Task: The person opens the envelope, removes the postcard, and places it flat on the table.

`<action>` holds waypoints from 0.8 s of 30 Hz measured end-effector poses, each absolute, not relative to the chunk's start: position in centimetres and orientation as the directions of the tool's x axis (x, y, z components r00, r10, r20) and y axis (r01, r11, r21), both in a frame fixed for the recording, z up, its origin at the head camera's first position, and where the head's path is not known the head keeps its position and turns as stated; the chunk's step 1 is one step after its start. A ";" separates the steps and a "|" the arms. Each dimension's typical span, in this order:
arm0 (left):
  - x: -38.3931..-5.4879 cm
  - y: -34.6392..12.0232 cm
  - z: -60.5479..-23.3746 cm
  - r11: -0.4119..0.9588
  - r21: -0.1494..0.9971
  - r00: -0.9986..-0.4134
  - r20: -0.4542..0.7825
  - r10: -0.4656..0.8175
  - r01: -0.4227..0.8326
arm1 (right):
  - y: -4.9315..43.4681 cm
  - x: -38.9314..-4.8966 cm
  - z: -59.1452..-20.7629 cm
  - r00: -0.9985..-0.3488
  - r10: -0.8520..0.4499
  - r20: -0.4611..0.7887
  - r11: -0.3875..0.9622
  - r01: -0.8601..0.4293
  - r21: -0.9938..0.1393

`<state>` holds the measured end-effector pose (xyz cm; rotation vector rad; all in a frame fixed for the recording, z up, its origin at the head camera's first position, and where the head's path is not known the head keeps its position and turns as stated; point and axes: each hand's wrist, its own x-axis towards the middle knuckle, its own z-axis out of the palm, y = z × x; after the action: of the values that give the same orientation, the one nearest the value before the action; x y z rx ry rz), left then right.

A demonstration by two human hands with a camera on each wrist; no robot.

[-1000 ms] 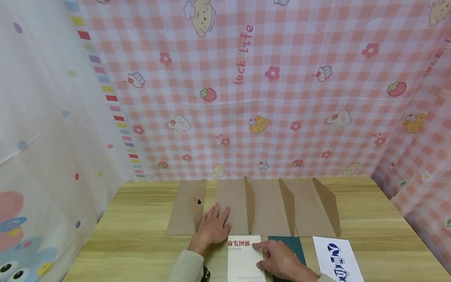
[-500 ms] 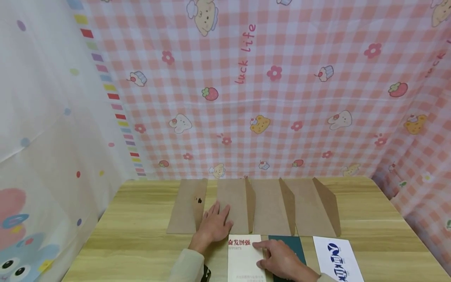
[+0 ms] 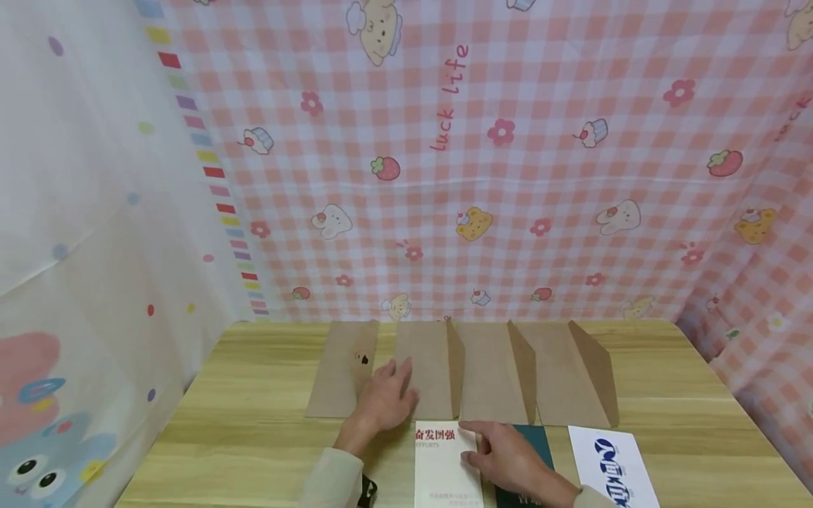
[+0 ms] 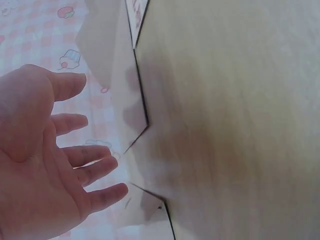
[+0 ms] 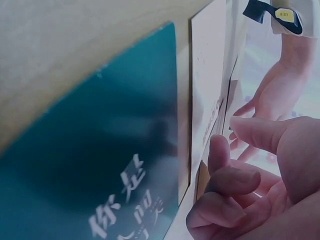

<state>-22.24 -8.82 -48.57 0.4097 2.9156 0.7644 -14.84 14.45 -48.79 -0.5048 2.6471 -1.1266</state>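
Note:
Brown kraft envelopes lie in a row across the table, among them a left one (image 3: pixel 332 374) with a dark mark and a second one (image 3: pixel 422 388) with its flap folded out. My left hand (image 3: pixel 386 396) is over the gap between these two, fingers apart, holding nothing; the left wrist view shows its palm (image 4: pixel 40 160). Below the second envelope lies a cream card (image 3: pixel 444 466) with red Chinese characters. My right hand (image 3: pixel 508 455) has its index finger stretched to the card's top right corner, other fingers bent. Partly under that hand lies a dark teal card (image 5: pixel 115 135).
A white card with blue lettering (image 3: pixel 612 466) lies to the right. Two more envelopes (image 3: pixel 492 381) continue the row rightward. The wooden table (image 3: pixel 241 423) ends at a pink checked cloth (image 3: pixel 406 162) behind, with a pale curtain at the left.
My left hand's fingers have drawn closer together and shifted slightly away from the table. My right index finger has slid up from the cream card's face to its top corner.

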 end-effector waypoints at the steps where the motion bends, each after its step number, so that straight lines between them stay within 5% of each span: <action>1: -22.2 -8.9 -48.5 0.835 0.500 -0.960 -0.024 0.278 0.229 | 14.4 -14.9 -48.8 -0.916 -0.396 -0.059 0.648 -0.233 -0.725; 24: -21.9 -12.8 -47.1 0.809 0.510 -0.950 0.249 0.188 0.294 | 10.4 -17.0 -47.7 -0.896 -0.443 -0.004 0.585 -0.286 -0.759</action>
<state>-21.88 -12.83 -47.12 0.4259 3.1642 0.9424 -17.05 10.38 -47.69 -0.6102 2.6216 -1.2027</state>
